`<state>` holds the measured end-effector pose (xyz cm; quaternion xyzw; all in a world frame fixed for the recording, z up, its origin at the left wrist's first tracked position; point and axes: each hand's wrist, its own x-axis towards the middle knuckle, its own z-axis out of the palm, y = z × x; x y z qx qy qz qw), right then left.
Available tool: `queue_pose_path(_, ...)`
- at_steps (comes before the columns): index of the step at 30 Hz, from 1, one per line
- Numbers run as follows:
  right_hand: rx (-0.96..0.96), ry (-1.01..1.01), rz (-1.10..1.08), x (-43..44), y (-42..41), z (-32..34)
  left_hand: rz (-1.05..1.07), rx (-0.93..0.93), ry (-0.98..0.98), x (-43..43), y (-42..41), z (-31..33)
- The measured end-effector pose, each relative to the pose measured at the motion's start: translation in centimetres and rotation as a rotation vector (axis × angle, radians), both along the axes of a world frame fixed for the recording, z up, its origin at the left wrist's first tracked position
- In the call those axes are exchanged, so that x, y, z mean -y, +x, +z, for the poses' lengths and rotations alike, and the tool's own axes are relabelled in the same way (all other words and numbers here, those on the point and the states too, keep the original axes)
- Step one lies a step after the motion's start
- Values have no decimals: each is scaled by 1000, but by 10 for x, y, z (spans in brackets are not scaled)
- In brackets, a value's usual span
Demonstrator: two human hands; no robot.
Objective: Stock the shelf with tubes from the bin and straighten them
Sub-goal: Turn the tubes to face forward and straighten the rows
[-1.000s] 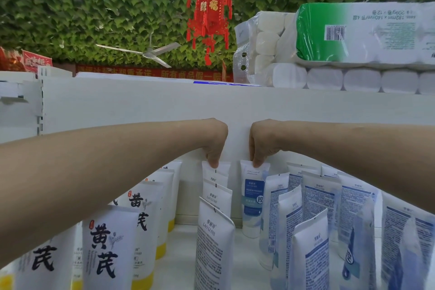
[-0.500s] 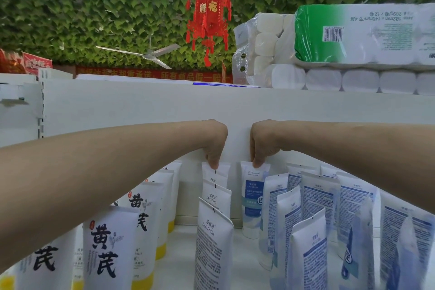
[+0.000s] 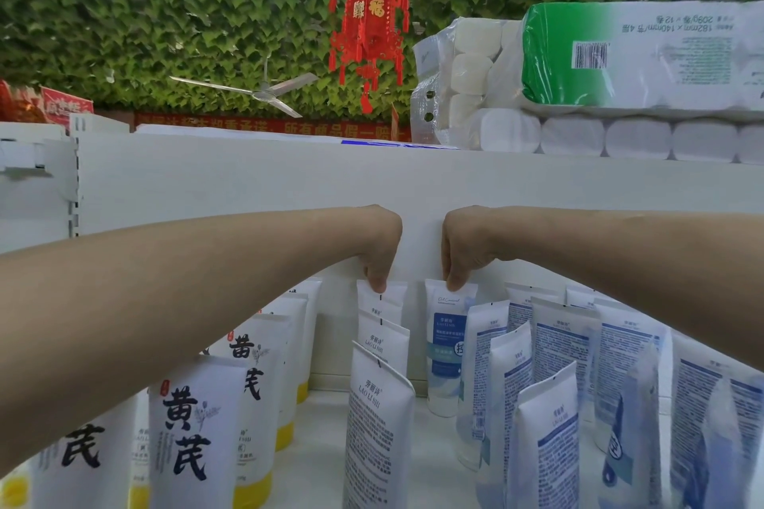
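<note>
Both arms reach to the back of the shelf; the left hand pinches the top edge of a white tube standing upright at the rear of the middle row; the right hand pinches the top of a blue-labelled tube, upright just beside it; yellow-capped tubes stand in rows to the left, blue-printed tubes to the right.

Left hand, right hand: downward pinches
</note>
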<state>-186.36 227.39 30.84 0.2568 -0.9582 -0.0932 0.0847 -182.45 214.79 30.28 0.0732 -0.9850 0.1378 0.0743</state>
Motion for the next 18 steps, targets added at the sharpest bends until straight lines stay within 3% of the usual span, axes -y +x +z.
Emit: queue_pose_path(18, 128, -77, -11, -2, -1, 3, 19, 5, 22, -3, 1, 4)
